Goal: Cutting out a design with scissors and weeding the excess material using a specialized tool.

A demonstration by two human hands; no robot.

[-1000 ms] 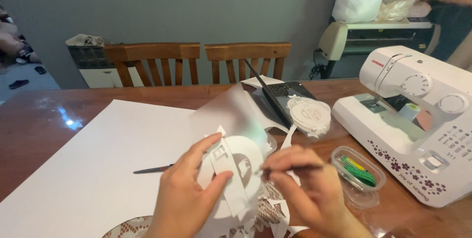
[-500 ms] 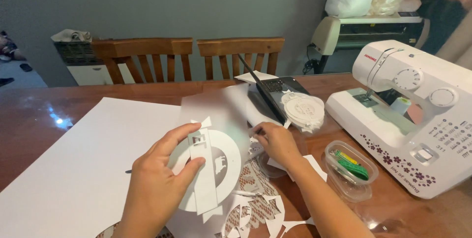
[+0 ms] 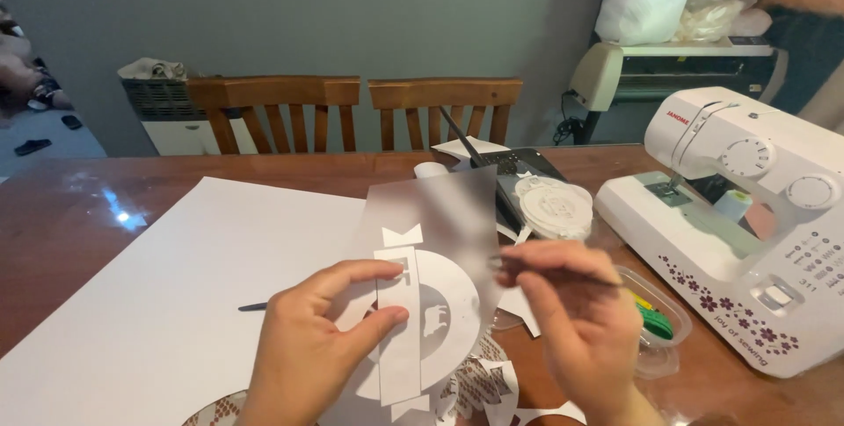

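Note:
My left hand holds up a white paper cut-out, a ring crossed by a long strip, with the thumb pressed on the strip. A translucent grey sheet rises behind the cut-out. My right hand is beside it on the right, fingers pinched on a thin dark tool whose tip touches the sheet's right edge. Both hands hover over a large white sheet on the brown wooden table.
A white sewing machine stands at the right, a small clear box with green pieces in front of it. Paper scraps, a white round lid, a dark tray and two wooden chairs are beyond.
My right hand came back from the table towards me and now pinches the tool at the sheet's edge. My left hand lifted the cut-out and sheet higher.

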